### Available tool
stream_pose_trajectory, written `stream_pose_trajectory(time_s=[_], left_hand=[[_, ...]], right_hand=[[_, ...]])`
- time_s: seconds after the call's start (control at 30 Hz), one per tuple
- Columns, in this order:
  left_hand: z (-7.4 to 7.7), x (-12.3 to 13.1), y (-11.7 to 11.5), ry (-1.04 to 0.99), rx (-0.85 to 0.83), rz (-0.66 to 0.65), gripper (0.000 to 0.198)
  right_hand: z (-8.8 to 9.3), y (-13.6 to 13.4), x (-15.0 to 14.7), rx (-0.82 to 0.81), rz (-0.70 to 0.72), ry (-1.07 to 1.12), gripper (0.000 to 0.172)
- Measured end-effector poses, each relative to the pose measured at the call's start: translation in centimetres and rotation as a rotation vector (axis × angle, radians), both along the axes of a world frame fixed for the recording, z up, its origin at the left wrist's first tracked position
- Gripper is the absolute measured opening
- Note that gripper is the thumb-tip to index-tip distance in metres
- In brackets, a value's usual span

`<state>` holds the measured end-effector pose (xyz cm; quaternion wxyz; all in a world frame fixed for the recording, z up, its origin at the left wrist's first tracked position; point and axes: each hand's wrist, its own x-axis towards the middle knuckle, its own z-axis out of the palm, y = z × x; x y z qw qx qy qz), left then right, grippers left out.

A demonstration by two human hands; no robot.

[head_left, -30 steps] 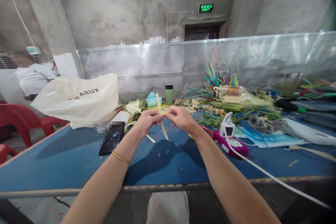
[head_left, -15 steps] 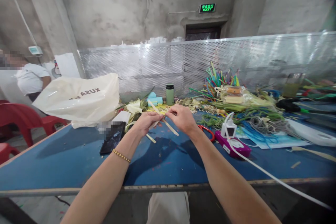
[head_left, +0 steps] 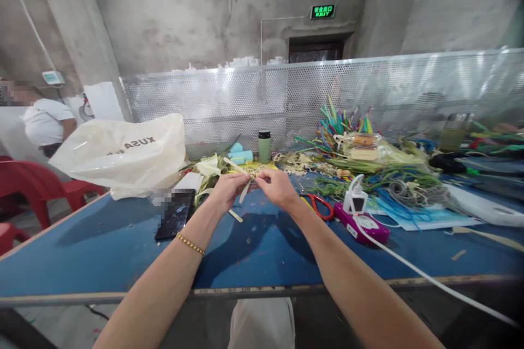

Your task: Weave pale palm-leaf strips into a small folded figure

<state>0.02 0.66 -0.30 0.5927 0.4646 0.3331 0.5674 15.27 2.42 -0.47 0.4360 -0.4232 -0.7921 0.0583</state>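
Note:
Over the blue table (head_left: pixel 245 262), my left hand (head_left: pixel 230 190) pinches pale, flat plant-fibre strips (head_left: pixel 234 165), one end slanting up past the fingers and another hanging below. My right hand (head_left: pixel 276 186) is closed close beside it, thumb and fingertips pressed together at the strips; the exact grip is hidden by the fingers. A loose pale strip end (head_left: pixel 235 216) shows on the table under my left hand. Beyond the hands lie yellow material (head_left: pixel 262 166) and a heap of dried husks (head_left: pixel 208 168). Red-handled scissors (head_left: pixel 321 207) rest right of my right wrist.
Left are a dark phone (head_left: pixel 176 215) and a large cream plastic bag (head_left: pixel 126 147). A green bottle (head_left: pixel 264 147) stands behind the hands. To the right sit a purple power strip (head_left: pixel 362 226) with a white cable, and bundled cords (head_left: pixel 409 193). A person (head_left: pixel 47 122) stands far left.
My right hand has shifted slightly left. The strip that pointed down to the right between the hands now hangs down to the left below my left fingers. More of the scissors shows.

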Motion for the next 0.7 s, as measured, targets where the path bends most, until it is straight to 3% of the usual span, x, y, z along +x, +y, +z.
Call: stream_pose_trajectory(time_s=[0.2, 0.53, 0.7], left_hand=[[0.2, -0.5, -0.2, 0.117, 0.046, -0.09, 0.019], [0.1, -0.3, -0.1, 0.099, 0.072, -0.007, 0.015], [0.3, 0.0, -0.3, 0.087, 0.066, 0.012, 0.013]], right_hand=[[0.5, -0.2, 0.3, -0.079, 0.103, 0.102, 0.014], [0.8, -0.7, 0.5, -0.125, 0.289, 0.205, 0.017], [1.2, -1.1, 0.7, -0.138, 0.303, 0.221, 0.018]])
